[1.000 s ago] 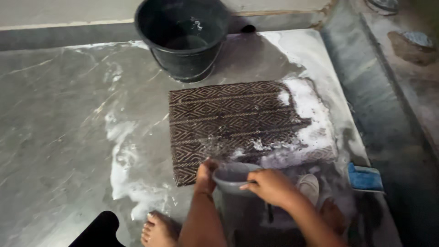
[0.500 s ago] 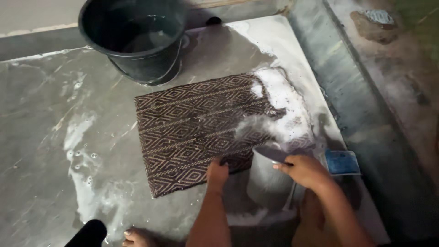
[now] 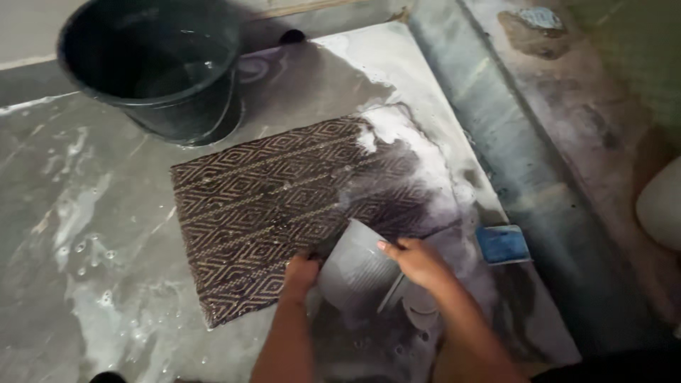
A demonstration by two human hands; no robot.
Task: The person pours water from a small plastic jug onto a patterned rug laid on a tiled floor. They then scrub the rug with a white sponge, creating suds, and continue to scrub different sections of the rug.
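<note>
A brown mat [image 3: 269, 206] with a tan diamond pattern lies flat on the wet stone floor [image 3: 85, 213], with white foam on its right end. My right hand [image 3: 415, 261] grips the rim of a grey plastic mug [image 3: 355, 268], tipped over the mat's near edge. My left hand [image 3: 303, 271] rests on the mat's near edge, touching the mug's left side.
A black bucket [image 3: 152, 71] holding water stands beyond the mat at the upper left. A blue scrub block [image 3: 502, 244] lies to the right of my right hand. A raised stone ledge [image 3: 496, 128] runs along the right. Suds streak the floor at left.
The mug has swung from upright at the mat's right end to tipped over the near edge. Foam on the right end has partly washed off. The view has shifted so everything sits further left.
</note>
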